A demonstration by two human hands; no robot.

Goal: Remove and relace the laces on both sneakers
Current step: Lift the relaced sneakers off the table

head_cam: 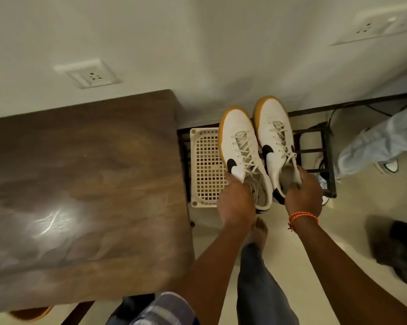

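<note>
Two laced sneakers (256, 146), hand-held

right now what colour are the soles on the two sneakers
Gum tan, an orange-brown rim around the white uppers of the left sneaker and right sneaker; the head view shows it.

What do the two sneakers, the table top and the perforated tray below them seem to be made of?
Left sneaker and right sneaker: smooth white upper, probably leather or synthetic, with tan gum-rubber-looking sole edges. Table top: brown wood grain, likely laminate or varnished wood, since it reflects a glare spot. Tray: cream, moulded grid of holes, most likely plastic.
</note>
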